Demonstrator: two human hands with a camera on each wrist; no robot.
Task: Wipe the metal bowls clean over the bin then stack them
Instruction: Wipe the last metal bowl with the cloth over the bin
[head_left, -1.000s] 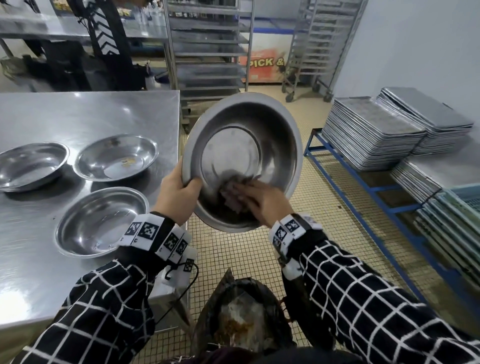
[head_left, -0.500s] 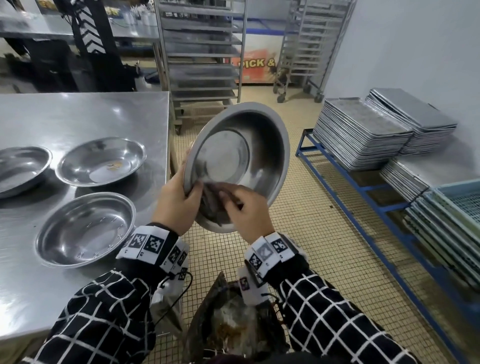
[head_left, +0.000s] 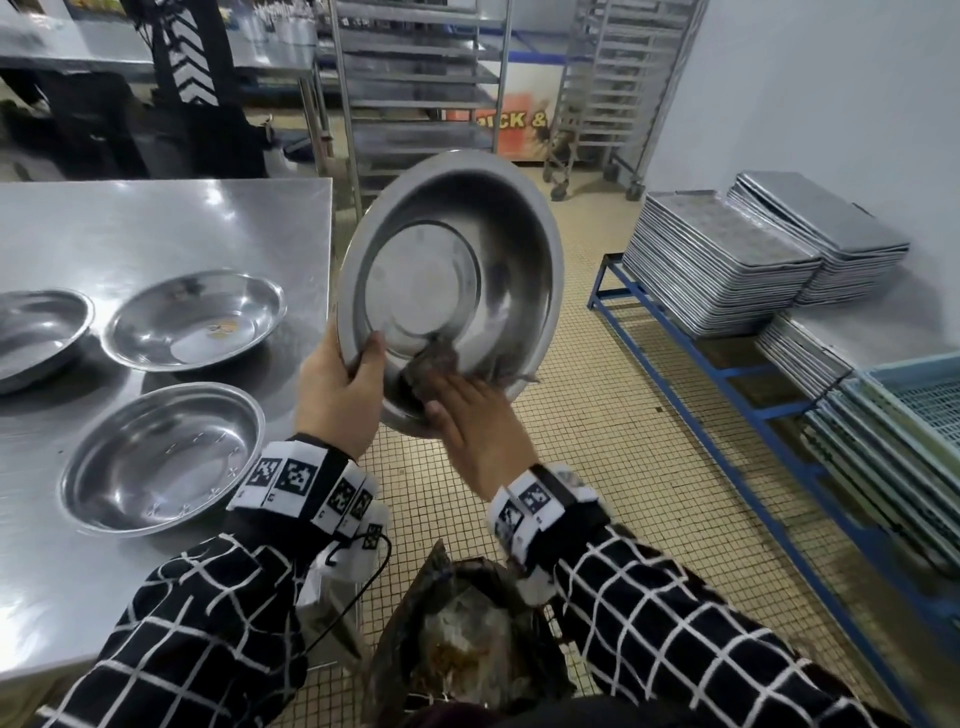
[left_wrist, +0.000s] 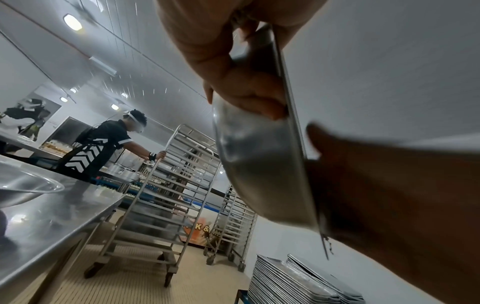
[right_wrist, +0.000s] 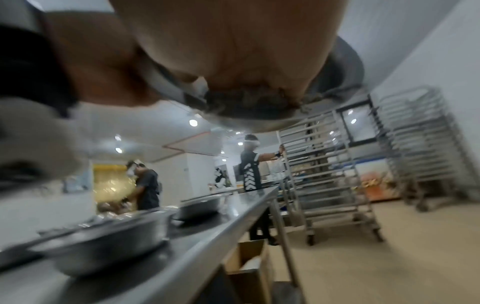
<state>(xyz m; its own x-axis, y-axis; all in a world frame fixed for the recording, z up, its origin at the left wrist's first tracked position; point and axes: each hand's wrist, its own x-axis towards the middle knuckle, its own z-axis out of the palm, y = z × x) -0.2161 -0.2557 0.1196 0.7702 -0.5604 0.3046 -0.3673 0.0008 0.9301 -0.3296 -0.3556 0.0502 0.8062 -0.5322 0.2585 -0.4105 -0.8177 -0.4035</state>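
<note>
A large metal bowl (head_left: 452, 270) is held up on edge over the black-lined bin (head_left: 467, 639), its inside facing me. My left hand (head_left: 337, 384) grips the bowl's lower left rim, thumb inside; the left wrist view shows the fingers (left_wrist: 241, 96) curled behind the bowl (left_wrist: 259, 164). My right hand (head_left: 467, 415) holds a dark bunched cloth (head_left: 431, 364) against the lower inside wall. In the right wrist view the cloth (right_wrist: 249, 100) sits under my right hand (right_wrist: 233, 51). Three other bowls lie on the steel table: one with food bits (head_left: 192, 319), one nearer (head_left: 161, 457), one at the left edge (head_left: 36, 338).
The steel table (head_left: 156, 223) stands on my left. Stacked metal trays (head_left: 727, 260) sit on a blue rack (head_left: 675, 332) at the right. Wheeled tray racks (head_left: 421, 78) stand behind the bowl, and a person (left_wrist: 103, 144) holds one. A cardboard box (right_wrist: 249, 265) sits under the table.
My right hand has rubbed the cloth along the bowl's lower inside, left and then back toward the middle. The bowl has tipped more upright. My left hand keeps its grip on the rim.
</note>
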